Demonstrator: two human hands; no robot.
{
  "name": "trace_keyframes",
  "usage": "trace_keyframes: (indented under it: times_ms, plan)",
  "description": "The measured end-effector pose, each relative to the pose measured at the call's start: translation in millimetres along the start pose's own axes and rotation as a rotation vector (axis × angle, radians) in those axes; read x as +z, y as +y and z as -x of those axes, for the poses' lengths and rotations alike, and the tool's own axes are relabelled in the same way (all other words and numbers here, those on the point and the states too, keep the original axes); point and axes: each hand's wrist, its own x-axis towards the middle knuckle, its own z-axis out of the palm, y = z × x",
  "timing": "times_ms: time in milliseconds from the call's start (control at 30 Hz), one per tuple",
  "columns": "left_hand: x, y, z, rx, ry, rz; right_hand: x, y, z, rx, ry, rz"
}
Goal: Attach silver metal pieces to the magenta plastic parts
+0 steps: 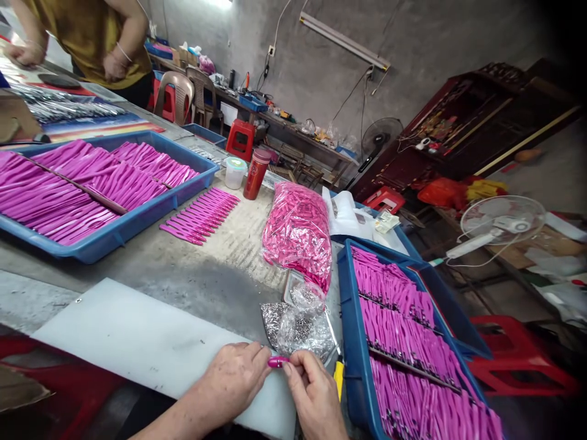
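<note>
A small magenta plastic piece (276,362) spans the gap between my hands above the white board (151,336). My left hand (238,374) is closed on its left end, and my right hand (312,388) pinches the right end between thumb and fingers. Just beyond them lies an open clear bag of small metal parts (298,330). Behind that bag stands a big clear bag of pink plastic pieces (298,226). A yellow-handled screwdriver (339,376) lies right of my right hand. Long pink parts (202,214) form a row on the table.
Blue trays packed with pink parts stand left (87,247) and right (351,318). A red tumbler (257,175) and a lidded tub (235,174) stand at the back. Across the table is a person in a mustard top (87,36). A fan (502,223) stands far right.
</note>
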Motion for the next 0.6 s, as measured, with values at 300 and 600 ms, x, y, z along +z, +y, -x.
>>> trace_keyframes:
  times_ms: [300,600]
  plan:
    - [-3.2,0.1,-0.8,0.015,0.023,0.020,13.0,-3.5,-0.5,-0.011,0.000,0.063]
    - [-5.2,0.4,-0.2,0.026,0.067,0.011,17.9,-1.1,-1.0,0.018,0.007,0.009]
